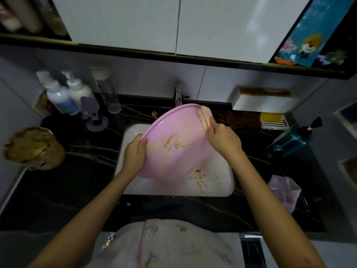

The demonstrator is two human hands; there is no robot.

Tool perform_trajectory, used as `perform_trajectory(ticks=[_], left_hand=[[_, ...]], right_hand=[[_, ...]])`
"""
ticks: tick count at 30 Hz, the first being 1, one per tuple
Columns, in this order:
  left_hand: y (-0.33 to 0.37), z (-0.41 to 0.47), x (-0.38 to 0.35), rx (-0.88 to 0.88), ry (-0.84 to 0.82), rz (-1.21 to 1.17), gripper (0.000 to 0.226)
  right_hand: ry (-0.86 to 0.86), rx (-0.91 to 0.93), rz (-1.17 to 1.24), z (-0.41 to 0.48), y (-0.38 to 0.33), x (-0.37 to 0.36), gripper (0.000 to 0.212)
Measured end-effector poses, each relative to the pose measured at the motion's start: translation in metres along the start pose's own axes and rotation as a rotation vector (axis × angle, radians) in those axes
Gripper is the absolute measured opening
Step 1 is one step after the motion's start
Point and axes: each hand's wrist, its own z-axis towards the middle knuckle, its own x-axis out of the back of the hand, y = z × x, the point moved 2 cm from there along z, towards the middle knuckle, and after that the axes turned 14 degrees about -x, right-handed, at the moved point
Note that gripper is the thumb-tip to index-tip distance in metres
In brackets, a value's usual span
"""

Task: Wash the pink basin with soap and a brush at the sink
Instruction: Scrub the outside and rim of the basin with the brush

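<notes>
Inside tilted pink basin [173, 140]: yellowish residue [172, 143]

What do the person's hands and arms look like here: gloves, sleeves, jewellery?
Both forearms are bare, no sleeves showing. The left hand and right hand wear no gloves; no ring, watch or bracelet is visible. The garment below is pale with faint pastel prints.

tilted basin [173, 144] fills sink [218, 182], faucet [178, 94] behind

Pink basin [173, 144] tilted over sink [222, 182], yellowish residue inside; brush [203, 118] at rim
</notes>
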Motion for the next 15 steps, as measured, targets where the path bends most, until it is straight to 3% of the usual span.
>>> perform_trajectory(ticks=[5,10,12,14,15], left_hand=[[0.023,0.026,-0.013,-0.09,-0.083,0.023,0.033],[0.021,0.034,-0.018,-0.058,-0.149,-0.063,0.032],[0.021,0.034,-0.021,-0.073,-0.153,-0.06,0.032],[0.027,0.034,-0.026,-0.084,-0.157,-0.052,0.033],[0.028,0.035,-0.027,-0.082,-0.161,-0.045,0.033]], right_hand=[[0.026,0.039,0.105,-0.016,-0.008,0.005,0.047],[0.009,0.39,-0.058,-0.063,0.004,-0.001,0.05],[0.072,0.235,-0.094,-0.038,0.024,0.005,0.048],[0.083,0.035,-0.009,-0.013,0.028,0.008,0.047],[0.077,0.02,0.06,-0.013,0.021,0.004,0.048]])
